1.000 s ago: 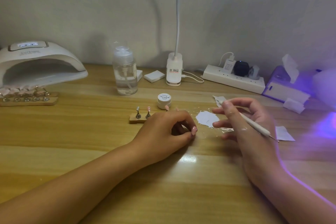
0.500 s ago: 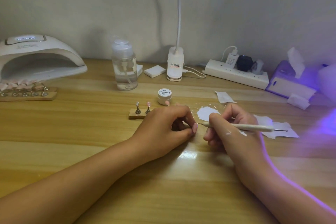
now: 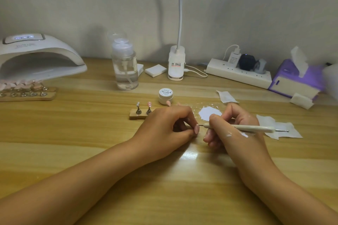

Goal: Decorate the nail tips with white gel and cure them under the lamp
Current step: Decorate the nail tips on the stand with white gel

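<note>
My left hand [image 3: 164, 128] rests on the table and pinches a pink nail tip [image 3: 197, 129] between thumb and fingers. My right hand [image 3: 230, 129] grips a cream dotting pen [image 3: 252, 128], whose metal point touches the pink nail tip. A smear of white gel [image 3: 208, 113] lies on the table just behind the hands. A small white gel jar [image 3: 165, 95] stands behind that. A short wooden holder [image 3: 136, 115] carries two stands, one with a pink tip. The white curing lamp [image 3: 36, 56] sits at the far left, with a wooden rack of several pink tips [image 3: 25, 91] in front of it.
A clear pump bottle [image 3: 125, 67], white cotton pads [image 3: 155, 70], a desk lamp base [image 3: 176, 65], a power strip [image 3: 237, 73] and a purple tissue box [image 3: 292, 78] line the back. Paper scraps [image 3: 281, 129] lie right of my right hand.
My right hand swung the pen from pointing away over the gel smear down to the nail tip. The pen point now touches the tip. My left hand has stayed put.
</note>
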Motion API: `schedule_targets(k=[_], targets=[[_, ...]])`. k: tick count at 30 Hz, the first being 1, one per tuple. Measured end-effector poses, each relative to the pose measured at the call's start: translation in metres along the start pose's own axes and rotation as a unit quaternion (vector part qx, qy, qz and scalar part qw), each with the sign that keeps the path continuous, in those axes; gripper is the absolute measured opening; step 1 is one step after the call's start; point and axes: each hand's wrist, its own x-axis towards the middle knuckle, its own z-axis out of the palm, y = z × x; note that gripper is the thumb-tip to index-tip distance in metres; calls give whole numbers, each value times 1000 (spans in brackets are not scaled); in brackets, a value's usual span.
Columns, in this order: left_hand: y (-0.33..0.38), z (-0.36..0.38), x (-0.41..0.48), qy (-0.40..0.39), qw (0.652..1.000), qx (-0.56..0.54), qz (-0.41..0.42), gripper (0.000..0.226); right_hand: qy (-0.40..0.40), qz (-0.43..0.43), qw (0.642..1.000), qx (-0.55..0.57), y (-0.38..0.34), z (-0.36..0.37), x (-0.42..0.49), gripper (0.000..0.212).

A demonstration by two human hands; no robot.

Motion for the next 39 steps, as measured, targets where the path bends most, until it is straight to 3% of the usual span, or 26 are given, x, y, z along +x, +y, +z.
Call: schedule_targets(k=[5,17,30,39], targets=[[0,0,1,0,1000,-1,5,16,2,-2,1000,-2,0,1,0,28],[0,0,0,1,1000,2,4,18,-4,-9,1000,-13,2,0,1,40],[0,0,0,0,1000,-2,2,14,-7,-14,1000,-20,2,-1,0,37],[0,0,0,1,1000,4,5,15,-3,-10,1000,-20,4,-1,1,19]])
